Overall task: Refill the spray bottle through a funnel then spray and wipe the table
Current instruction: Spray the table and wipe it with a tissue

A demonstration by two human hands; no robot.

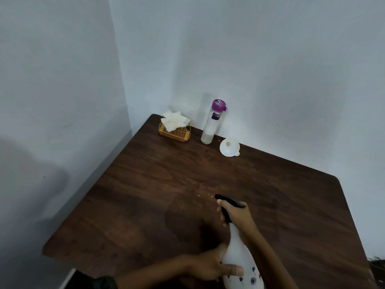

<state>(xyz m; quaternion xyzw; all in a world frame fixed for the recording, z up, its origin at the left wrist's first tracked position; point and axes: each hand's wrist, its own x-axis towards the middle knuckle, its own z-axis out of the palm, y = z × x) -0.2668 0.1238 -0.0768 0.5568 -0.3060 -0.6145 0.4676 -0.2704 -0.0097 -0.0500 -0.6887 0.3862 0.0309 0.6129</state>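
A white spray bottle (239,253) with small dark flower prints and a black spray head is held tilted over the near part of the dark wooden table (145,195), its nozzle pointing away towards the table's middle. My right hand (235,213) wraps the black trigger neck. My left hand (212,265) grips the bottle's wide body from the left, thumb across its front. A few small pale droplets lie on the wood just beyond the nozzle. The white funnel (229,147) lies at the back of the table, wide mouth facing up.
A tall clear bottle with a purple cap (212,124) stands at the back by the wall, left of the funnel. A yellow wire holder with crumpled white tissues (174,127) sits in the back left corner. White walls enclose the table's far sides.
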